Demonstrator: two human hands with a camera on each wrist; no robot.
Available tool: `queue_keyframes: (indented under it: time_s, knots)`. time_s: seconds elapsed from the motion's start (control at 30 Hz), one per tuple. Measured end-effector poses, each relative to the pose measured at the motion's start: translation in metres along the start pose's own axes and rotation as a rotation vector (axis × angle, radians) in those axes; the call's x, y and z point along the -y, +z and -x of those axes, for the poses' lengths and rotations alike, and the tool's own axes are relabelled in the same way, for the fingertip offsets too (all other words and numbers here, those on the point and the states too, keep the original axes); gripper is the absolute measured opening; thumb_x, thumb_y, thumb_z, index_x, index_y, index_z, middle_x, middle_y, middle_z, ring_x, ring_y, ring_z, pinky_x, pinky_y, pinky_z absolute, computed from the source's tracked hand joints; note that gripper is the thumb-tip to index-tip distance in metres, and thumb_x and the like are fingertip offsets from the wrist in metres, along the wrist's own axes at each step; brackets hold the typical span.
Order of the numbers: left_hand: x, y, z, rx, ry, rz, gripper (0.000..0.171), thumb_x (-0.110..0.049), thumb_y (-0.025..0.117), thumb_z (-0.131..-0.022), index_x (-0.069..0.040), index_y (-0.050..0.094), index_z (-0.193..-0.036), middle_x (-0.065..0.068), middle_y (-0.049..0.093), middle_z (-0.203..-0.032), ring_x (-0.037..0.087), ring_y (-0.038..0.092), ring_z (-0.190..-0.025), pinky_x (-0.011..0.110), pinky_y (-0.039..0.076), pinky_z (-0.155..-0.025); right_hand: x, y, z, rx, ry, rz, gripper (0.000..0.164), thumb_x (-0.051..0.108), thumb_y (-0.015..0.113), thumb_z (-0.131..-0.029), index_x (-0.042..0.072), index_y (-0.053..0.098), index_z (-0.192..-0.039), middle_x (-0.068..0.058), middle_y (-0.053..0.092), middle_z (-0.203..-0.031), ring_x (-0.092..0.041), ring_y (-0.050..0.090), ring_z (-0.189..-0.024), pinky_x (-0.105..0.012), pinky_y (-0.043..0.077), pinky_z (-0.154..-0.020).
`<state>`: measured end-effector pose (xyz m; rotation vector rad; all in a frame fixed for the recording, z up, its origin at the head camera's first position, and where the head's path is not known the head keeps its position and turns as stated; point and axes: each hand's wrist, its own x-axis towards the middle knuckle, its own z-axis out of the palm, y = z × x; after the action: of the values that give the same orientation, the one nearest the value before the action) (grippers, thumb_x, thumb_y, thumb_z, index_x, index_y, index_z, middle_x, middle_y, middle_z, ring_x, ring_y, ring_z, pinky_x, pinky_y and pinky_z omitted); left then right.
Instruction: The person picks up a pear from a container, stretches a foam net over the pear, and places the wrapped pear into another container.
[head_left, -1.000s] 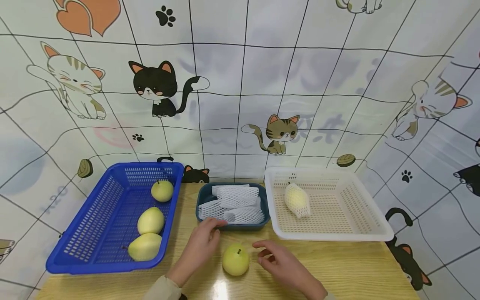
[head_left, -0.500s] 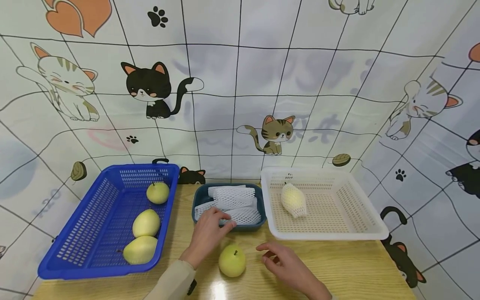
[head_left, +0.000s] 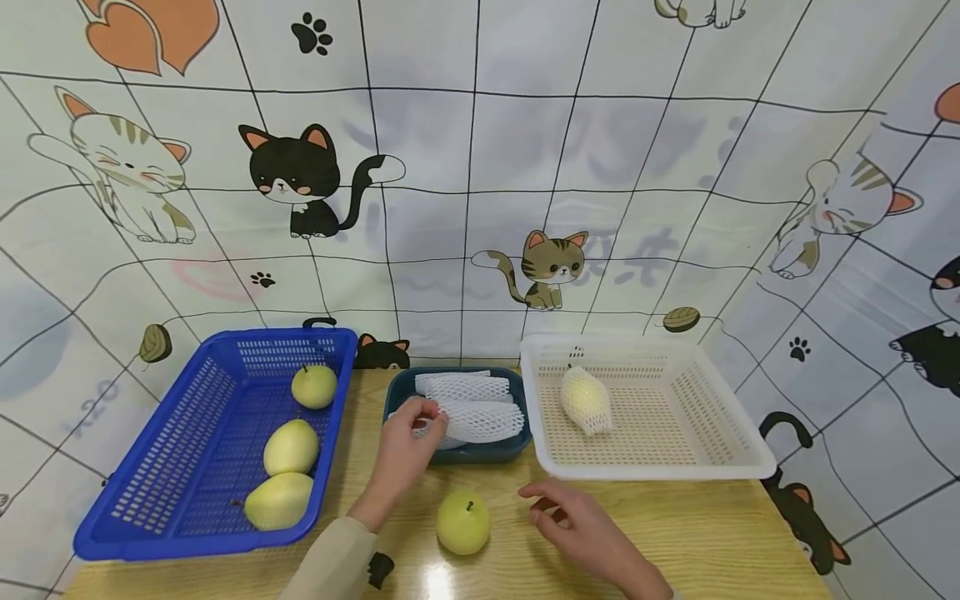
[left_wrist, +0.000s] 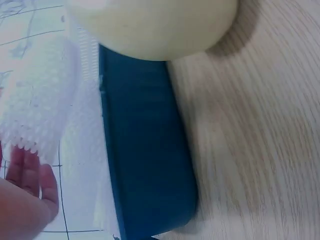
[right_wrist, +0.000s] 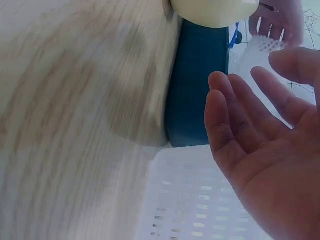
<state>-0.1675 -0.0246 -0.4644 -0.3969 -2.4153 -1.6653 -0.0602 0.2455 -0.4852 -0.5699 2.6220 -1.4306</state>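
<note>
My left hand (head_left: 408,446) pinches the end of a white foam net sleeve (head_left: 483,422) over the dark teal bin (head_left: 480,454). More foam net sleeves (head_left: 461,386) lie in that bin. In the left wrist view the fingers grip the lower edge of the mesh sleeve (left_wrist: 37,100). A yellow-green pear (head_left: 462,522) stands upright on the table in front of the bin, between my two hands. To the right of this pear, my right hand (head_left: 581,529) hovers with loosely bent fingers and holds nothing; the right wrist view shows its palm bare.
At the left, a blue basket (head_left: 210,546) holds three bare pears, one of them a pear (head_left: 291,447) in the middle. The white basket (head_left: 660,472) on the right contains a pear in a foam net (head_left: 587,402). A cat-printed cloth (head_left: 450,167) hangs behind the table (head_left: 720,542).
From the bin's front edge, my left hand has reached in and taken hold of a foam net sleeve, which is now lifted slightly. The right hand has barely shifted.
</note>
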Motion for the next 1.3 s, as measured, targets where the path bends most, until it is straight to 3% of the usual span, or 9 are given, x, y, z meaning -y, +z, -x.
queue_keyframes:
  time_s: [0.2, 0.37, 0.57, 0.73, 0.9, 1.03, 1.3]
  knots:
    - [-0.009, -0.015, 0.001, -0.004, -0.120, 0.369, 0.010, -0.008, 0.050, -0.107, 0.000, 0.053, -0.105, 0.006, 0.056, -0.099, 0.015, 0.057, -0.094, 0.027, 0.050, -0.085, 0.006, -0.005, 0.003, -0.022, -0.048, -0.012, 0.022, 0.014, 0.060, -0.106, 0.013, 0.068, -0.127, -0.015, 0.068, -0.123, -0.016, 0.067, -0.107, -0.032, 0.058, -0.082]
    - [-0.015, -0.022, 0.003, 0.015, -0.170, 0.662, 0.011, -0.014, 0.041, -0.111, -0.006, 0.046, -0.106, 0.000, 0.049, -0.098, 0.010, 0.054, -0.090, 0.024, 0.047, -0.087, 0.015, -0.010, 0.007, -0.074, -0.095, 0.010, 0.022, 0.015, 0.061, -0.106, 0.022, 0.069, -0.126, -0.007, 0.068, -0.127, -0.009, 0.064, -0.107, -0.031, 0.057, -0.082]
    - [-0.018, -0.021, 0.009, 0.099, -0.186, 0.890, 0.012, -0.021, 0.043, -0.113, -0.014, 0.052, -0.111, -0.004, 0.056, -0.101, 0.007, 0.055, -0.088, 0.023, 0.047, -0.081, 0.027, -0.013, 0.004, -0.233, -0.186, 0.043, 0.030, -0.002, 0.062, -0.100, 0.019, 0.071, -0.119, -0.004, 0.070, -0.124, -0.012, 0.066, -0.111, -0.030, 0.057, -0.085]
    - [-0.018, -0.017, 0.020, 0.221, -0.281, 1.047, 0.013, -0.023, 0.043, -0.113, -0.016, 0.052, -0.108, -0.003, 0.052, -0.095, 0.009, 0.050, -0.084, 0.024, 0.044, -0.077, 0.039, -0.012, -0.004, -0.331, -0.145, -0.013, 0.028, -0.006, 0.061, -0.099, 0.013, 0.072, -0.116, 0.000, 0.071, -0.120, -0.010, 0.066, -0.109, -0.029, 0.057, -0.084]
    - [-0.019, -0.013, 0.026, 0.318, -0.372, 1.153, 0.015, -0.017, 0.046, -0.111, -0.015, 0.046, -0.096, -0.003, 0.045, -0.078, 0.012, 0.040, -0.075, 0.024, 0.037, -0.070, 0.052, -0.010, -0.019, -0.333, -0.004, -0.109, 0.020, 0.010, 0.061, -0.105, 0.020, 0.073, -0.117, 0.004, 0.072, -0.119, -0.016, 0.066, -0.111, -0.031, 0.056, -0.091]
    - [-0.020, -0.008, 0.028, 0.344, -0.424, 1.174, 0.006, -0.015, 0.044, -0.112, -0.013, 0.042, -0.107, -0.003, 0.045, -0.079, 0.011, 0.041, -0.073, 0.022, 0.038, -0.069, 0.060, -0.007, -0.031, -0.303, 0.107, -0.192, 0.020, 0.023, 0.058, -0.107, 0.017, 0.073, -0.120, -0.001, 0.072, -0.119, -0.018, 0.066, -0.112, -0.030, 0.054, -0.094]
    - [-0.022, 0.001, 0.033, 0.389, -0.428, 1.112, 0.004, -0.013, 0.039, -0.113, -0.011, 0.042, -0.115, -0.001, 0.043, -0.089, 0.010, 0.041, -0.072, 0.021, 0.038, -0.069, 0.066, 0.000, -0.056, -0.218, 0.144, -0.301, 0.037, 0.027, 0.049, -0.111, -0.001, 0.069, -0.125, -0.014, 0.072, -0.118, -0.030, 0.066, -0.111, -0.030, 0.054, -0.093]
